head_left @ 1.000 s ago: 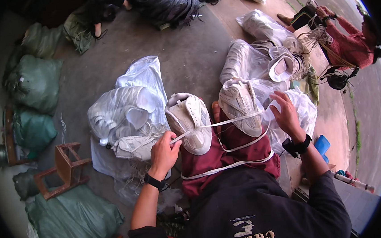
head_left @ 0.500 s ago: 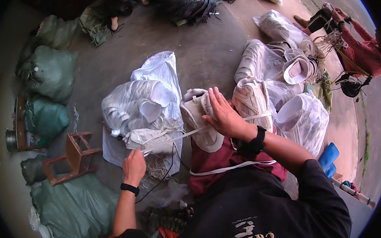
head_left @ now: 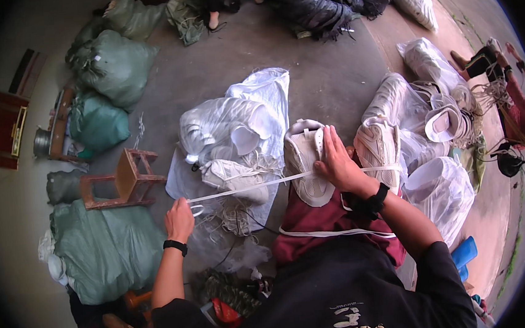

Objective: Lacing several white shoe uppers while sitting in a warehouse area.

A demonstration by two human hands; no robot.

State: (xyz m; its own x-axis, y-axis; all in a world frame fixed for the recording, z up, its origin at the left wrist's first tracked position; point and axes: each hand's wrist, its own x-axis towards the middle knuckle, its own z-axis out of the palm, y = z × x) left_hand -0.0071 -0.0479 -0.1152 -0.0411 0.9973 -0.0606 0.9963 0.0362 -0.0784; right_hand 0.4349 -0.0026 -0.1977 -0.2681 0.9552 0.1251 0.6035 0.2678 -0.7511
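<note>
My left hand [head_left: 179, 221] is closed around the end of a long white lace [head_left: 246, 190], held out to the left and pulled taut. The lace runs right, across a pale shoe upper [head_left: 307, 182], to another pale shoe upper [head_left: 378, 145]. Both uppers rest on the dark red cloth [head_left: 307, 225] over my lap. My right hand [head_left: 339, 164] lies between them with its fingers stretched out, against the left upper's edge where the lace passes. Its thumb is partly hidden. Left of my lap lies another whitish upper [head_left: 236, 181] with loose laces.
Clear plastic bags of white uppers [head_left: 229, 126] lie on the floor ahead, with more bagged uppers [head_left: 440, 187] at right. A small wooden stool [head_left: 131, 177] and green sacks [head_left: 109, 250] stand left. Another person [head_left: 513, 101] sits far right among cords.
My left hand has drawn outward to the left, and the lace now stretches longer and straighter. My right hand stays by the left upper. The whole view has shifted.
</note>
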